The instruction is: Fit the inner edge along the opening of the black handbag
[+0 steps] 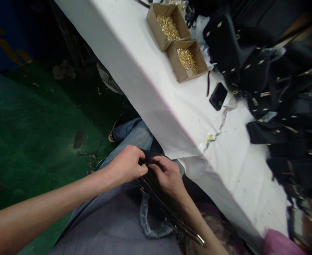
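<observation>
A black bag (158,196) with gold-coloured metal fittings lies across my lap. At its upper end my left hand (131,163) is closed, its thumb and fingers pinching the dark edge. Just to the right, my right hand (169,173) grips the same edge with the thumb and fingers bent. The fingertips of both hands nearly meet there, and what lies between them is too dark to make out. A strap or handle wrapped in clear plastic (146,217) loops down from the bag over my grey clothing.
A white-covered table (177,113) runs diagonally on my right. On it stand two cardboard boxes (177,79) of small gold-coloured parts, a black phone-like device (218,96), and a large heap of black bags (264,78). Green floor (39,141) with scraps lies to the left.
</observation>
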The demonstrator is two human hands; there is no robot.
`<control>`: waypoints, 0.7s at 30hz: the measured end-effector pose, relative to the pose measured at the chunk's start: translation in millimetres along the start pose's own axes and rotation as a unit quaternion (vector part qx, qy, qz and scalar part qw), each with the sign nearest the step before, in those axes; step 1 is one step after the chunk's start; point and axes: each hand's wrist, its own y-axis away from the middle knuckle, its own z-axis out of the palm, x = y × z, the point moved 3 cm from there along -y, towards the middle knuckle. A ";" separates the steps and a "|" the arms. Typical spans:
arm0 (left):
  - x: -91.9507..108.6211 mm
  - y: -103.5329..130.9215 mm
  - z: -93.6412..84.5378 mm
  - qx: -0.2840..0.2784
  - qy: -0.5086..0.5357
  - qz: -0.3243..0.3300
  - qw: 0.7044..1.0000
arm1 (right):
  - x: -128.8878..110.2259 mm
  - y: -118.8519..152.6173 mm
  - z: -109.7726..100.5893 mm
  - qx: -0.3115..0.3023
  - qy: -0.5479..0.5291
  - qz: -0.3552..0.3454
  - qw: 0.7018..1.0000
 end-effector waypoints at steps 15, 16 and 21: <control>2.0 -24.1 -9.5 -0.032 -0.093 0.054 0.994 | -5.9 -7.9 8.1 -0.023 0.083 -0.040 0.996; 1.9 -24.7 -9.1 -0.034 -0.096 0.054 0.993 | -5.0 -7.2 9.1 -0.007 0.088 -0.043 0.995; 3.3 -29.1 -7.7 -0.054 -0.118 0.063 0.990 | -0.4 -8.4 9.1 0.015 0.064 -0.066 0.996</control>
